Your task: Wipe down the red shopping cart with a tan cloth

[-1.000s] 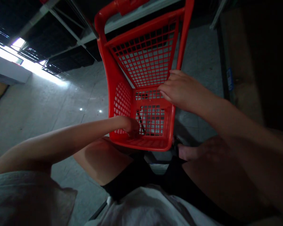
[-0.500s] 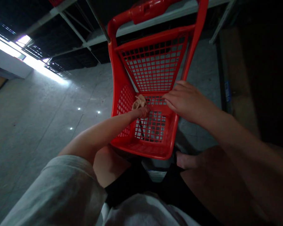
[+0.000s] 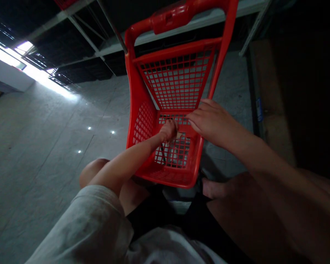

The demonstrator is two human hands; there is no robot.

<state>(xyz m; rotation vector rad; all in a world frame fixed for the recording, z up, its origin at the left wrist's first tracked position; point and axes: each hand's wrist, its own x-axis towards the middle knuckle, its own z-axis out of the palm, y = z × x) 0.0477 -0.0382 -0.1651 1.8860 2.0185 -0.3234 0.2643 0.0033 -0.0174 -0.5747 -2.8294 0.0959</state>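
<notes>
A red plastic shopping cart (image 3: 192,157) with grid walls stands between my knees, its handle away from me. My left hand (image 3: 169,129) reaches down inside it, fingers curled round a crumpled beige cloth (image 3: 179,135). Only a small bit of that cloth shows past the fingers, low over the grid bottom; the rest is hidden by the hand. On the cart's right side, my right hand (image 3: 213,119) lies over the rim with its fingers bent onto the edge, gripping it.
Behind the cart runs a metal shelf rack (image 3: 99,53) with dark crates on it. Grey floor tiles (image 3: 57,146) stretch to the left, towards bright light. A brown board or box edge (image 3: 275,121) stands at the right, beside deep shadow.
My left hand has moved to the right inside the cart with the cloth, which is now mostly covered by it. My right hand keeps its place on the rim. The view has shifted slightly.
</notes>
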